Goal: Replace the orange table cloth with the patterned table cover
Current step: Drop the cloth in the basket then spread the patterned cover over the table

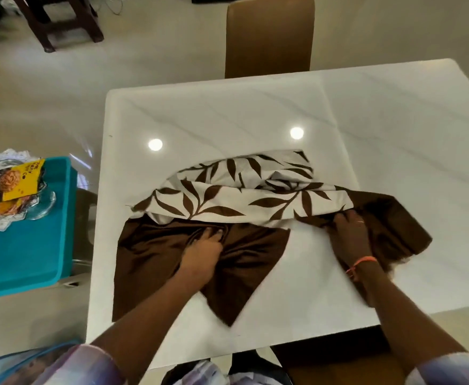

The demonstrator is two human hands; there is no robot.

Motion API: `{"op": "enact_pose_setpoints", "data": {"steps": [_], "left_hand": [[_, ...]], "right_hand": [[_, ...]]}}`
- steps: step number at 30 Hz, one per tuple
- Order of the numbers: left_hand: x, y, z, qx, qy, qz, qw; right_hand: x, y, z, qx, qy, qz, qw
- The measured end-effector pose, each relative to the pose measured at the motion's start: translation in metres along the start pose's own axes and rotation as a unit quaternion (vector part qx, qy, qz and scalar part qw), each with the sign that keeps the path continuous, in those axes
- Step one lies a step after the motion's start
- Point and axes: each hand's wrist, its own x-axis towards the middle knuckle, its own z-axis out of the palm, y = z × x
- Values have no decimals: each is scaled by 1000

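The patterned table cover [244,195], white with brown leaves and plain brown satin panels, lies bunched on the near half of the white marble table [227,118]. My left hand [202,251] grips a fold of the brown panel near its middle. On the right, my right hand [350,232] grips the brown cloth just below the leaf-printed band. No orange cloth is in view.
A tan chair [269,34] stands at the table's far side. To the left, a teal tray [25,234] carries a glass dish [33,209] with snack packets on a lace doily. A dark wooden stool [58,20] stands at the far left.
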Motion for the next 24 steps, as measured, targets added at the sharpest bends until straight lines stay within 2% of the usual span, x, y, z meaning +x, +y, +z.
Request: {"op": "enact_pose_setpoints", "data": {"steps": [3, 6, 7, 9, 11, 13, 16, 20, 24], "left_hand": [[-24, -40, -12, 54, 13, -93, 994], [-41, -54, -26, 121, -45, -89, 988], [-40, -52, -31, 124, -59, -76, 988], [-33, -38, -45, 110, -35, -59, 992], [-21, -19, -51, 56, 53, -44, 996], [-6, -8, -45, 15, 109, -28, 994], [10, -4, -31, 29, 82, -14, 996], [24, -20, -35, 95, 130, -6, 987], [35, -47, -71, 11, 103, 23, 994]], "right_hand": [[14, 50, -19, -16, -77, 53, 996], [20, 47, -45, -88, -211, 72, 971], [20, 37, -50, -108, -228, 60, 966], [20, 11, -54, -89, -178, 28, 980], [15, -19, -50, -18, -79, 14, 997], [14, -39, -42, 32, -40, 1, 999], [20, -43, -29, 6, -68, -44, 997], [29, -34, -31, -26, -69, -73, 995], [54, -28, -60, 13, -60, -111, 992]]}}
